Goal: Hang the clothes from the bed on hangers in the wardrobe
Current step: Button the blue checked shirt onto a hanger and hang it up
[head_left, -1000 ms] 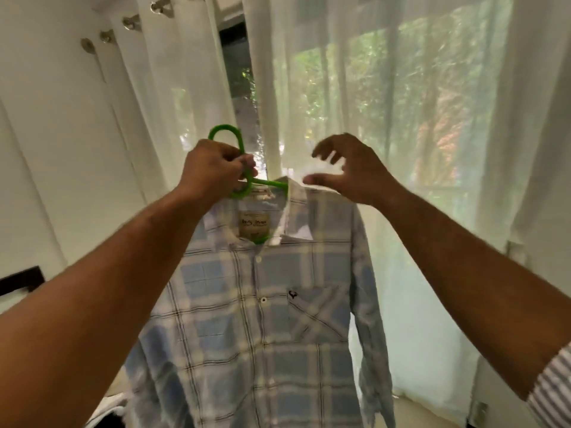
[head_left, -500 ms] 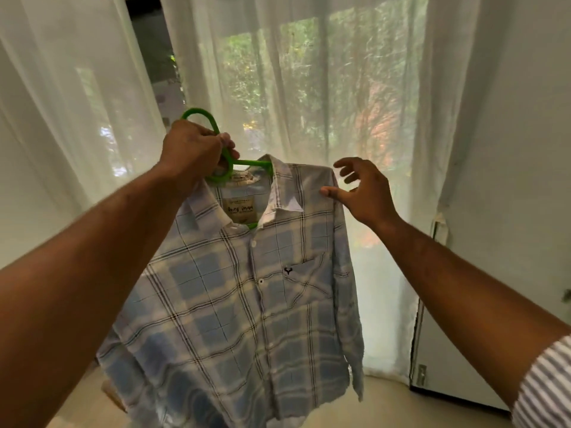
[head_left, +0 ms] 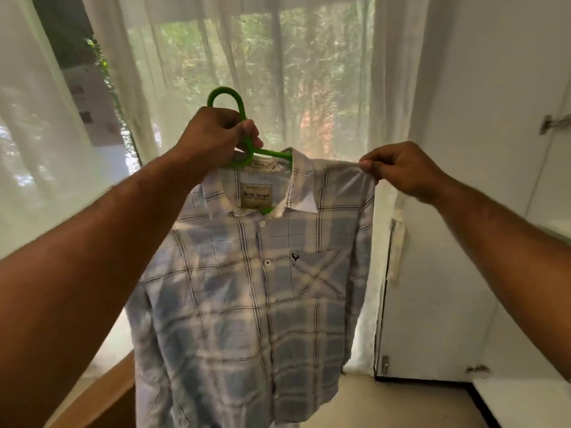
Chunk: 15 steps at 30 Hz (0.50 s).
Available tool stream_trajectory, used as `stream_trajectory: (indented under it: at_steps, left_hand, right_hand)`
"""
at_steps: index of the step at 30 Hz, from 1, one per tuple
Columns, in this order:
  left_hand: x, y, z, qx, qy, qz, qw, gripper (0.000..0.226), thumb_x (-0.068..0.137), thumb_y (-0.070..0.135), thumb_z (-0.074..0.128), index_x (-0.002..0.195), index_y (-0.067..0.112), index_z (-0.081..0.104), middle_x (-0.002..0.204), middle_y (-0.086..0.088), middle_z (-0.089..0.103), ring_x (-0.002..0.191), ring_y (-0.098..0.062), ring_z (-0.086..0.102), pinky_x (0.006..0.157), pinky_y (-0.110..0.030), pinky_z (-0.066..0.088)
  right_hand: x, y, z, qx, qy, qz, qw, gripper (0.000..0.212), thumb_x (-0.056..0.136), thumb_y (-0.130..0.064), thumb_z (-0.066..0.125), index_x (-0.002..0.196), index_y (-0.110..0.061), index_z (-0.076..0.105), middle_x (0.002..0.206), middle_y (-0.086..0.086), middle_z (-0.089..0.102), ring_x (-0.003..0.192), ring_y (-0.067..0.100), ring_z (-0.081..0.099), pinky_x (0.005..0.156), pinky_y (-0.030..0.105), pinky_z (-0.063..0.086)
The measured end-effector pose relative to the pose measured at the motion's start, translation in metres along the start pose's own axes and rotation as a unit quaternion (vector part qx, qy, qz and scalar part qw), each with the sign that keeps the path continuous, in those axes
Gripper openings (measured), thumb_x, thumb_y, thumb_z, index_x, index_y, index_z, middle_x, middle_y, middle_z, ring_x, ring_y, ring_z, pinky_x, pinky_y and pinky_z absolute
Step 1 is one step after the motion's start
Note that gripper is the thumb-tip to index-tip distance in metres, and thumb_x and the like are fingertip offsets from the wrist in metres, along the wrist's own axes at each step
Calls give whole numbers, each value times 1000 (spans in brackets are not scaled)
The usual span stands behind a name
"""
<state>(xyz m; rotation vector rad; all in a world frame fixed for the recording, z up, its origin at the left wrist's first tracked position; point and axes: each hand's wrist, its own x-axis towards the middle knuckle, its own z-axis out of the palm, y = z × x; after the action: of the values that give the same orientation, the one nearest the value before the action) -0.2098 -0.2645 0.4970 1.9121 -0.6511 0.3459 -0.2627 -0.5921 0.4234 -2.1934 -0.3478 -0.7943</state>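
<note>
A blue and white plaid shirt (head_left: 253, 291) hangs in front of me on a green hanger (head_left: 230, 103). My left hand (head_left: 213, 135) grips the hanger just below its hook, holding the shirt up in the air. My right hand (head_left: 398, 165) pinches the cloth at the shirt's right shoulder. Most of the hanger's arms are hidden inside the collar and shoulders. The bed is not in view.
Sheer white curtains (head_left: 278, 72) cover a window behind the shirt. A white door (head_left: 482, 211) with a latch stands at the right, and a white surface edge (head_left: 522, 396) lies at the lower right. A wooden edge (head_left: 102, 393) shows at the lower left.
The view has swung right, bringing the white door into sight. My right hand, spread open near the shirt's shoulder before, now pinches the shoulder cloth. My left hand keeps its grip on the hanger.
</note>
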Motion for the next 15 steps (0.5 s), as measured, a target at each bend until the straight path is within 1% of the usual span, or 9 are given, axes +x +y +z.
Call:
stream_trajectory:
  at_steps: [2, 4, 6, 7, 8, 10, 11, 12, 15]
  left_hand:
    - [15, 0, 18, -26, -23, 22, 999, 20, 103, 21, 55, 93, 10, 69, 94, -7, 77, 91, -17, 75, 78, -33, 62]
    - [35, 3, 41, -41, -46, 43, 997, 19, 103, 21, 56, 92, 10, 68, 93, -6, 78, 91, -16, 75, 77, -33, 62]
    - [56, 6, 66, -36, -63, 69, 995, 19, 103, 22, 56, 91, 13, 68, 90, -3, 78, 91, -16, 75, 76, -33, 62]
    - [65, 8, 79, -27, -70, 82, 994, 20, 103, 23, 56, 90, 14, 69, 89, -1, 78, 91, -18, 75, 78, -35, 63]
    - [76, 10, 95, -20, -78, 95, 992, 21, 103, 23, 56, 89, 15, 70, 89, -1, 78, 91, -21, 75, 81, -39, 63]
    - [98, 17, 129, -33, -85, 110, 990, 22, 103, 22, 56, 88, 14, 70, 88, -2, 78, 90, -23, 75, 85, -43, 62]
    - [109, 21, 147, -53, -83, 112, 989, 22, 103, 21, 56, 89, 13, 70, 87, -3, 78, 87, -21, 75, 84, -44, 62]
    - [119, 25, 163, -71, -78, 113, 988, 22, 103, 21, 56, 89, 12, 71, 87, -4, 78, 85, -18, 75, 82, -44, 62]
    - [159, 43, 216, -91, -59, 135, 985, 23, 101, 25, 59, 89, 11, 73, 85, -4, 78, 84, -16, 76, 77, -43, 63]
  right_hand:
    - [3, 15, -16, 31, 16, 16, 999, 11, 92, -24, 69, 94, -16, 75, 83, 12, 71, 74, 16, 65, 75, 29, 57]
    - [7, 36, -34, 51, 27, 43, 997, 13, 98, -20, 63, 99, -11, 73, 90, 10, 70, 82, 17, 67, 79, 34, 59]
    - [8, 52, -55, 55, 34, 68, 996, 15, 102, -16, 56, 100, -12, 70, 93, 5, 69, 85, 13, 66, 79, 31, 58]
    - [8, 59, -67, 42, 35, 71, 996, 16, 104, -16, 54, 99, -14, 69, 92, 3, 68, 85, 10, 66, 78, 29, 58]
    - [8, 68, -81, 17, 45, 67, 997, 17, 105, -17, 53, 99, -15, 68, 92, 2, 68, 83, 9, 65, 78, 30, 58]
    - [11, 85, -108, -63, 85, 33, 994, 16, 104, -23, 55, 98, -17, 70, 89, 3, 68, 81, 13, 63, 81, 42, 56]
    - [13, 93, -121, -90, 97, 19, 991, 15, 102, -25, 58, 97, -20, 71, 88, 2, 69, 80, 15, 63, 82, 45, 56]
    - [13, 99, -130, -97, 104, 12, 990, 13, 101, -24, 60, 94, -23, 71, 85, -1, 70, 79, 15, 63, 81, 43, 57]
    - [9, 116, -170, -94, 136, -1, 986, 15, 100, -18, 63, 90, -27, 70, 77, -14, 71, 75, 8, 65, 76, 26, 58]
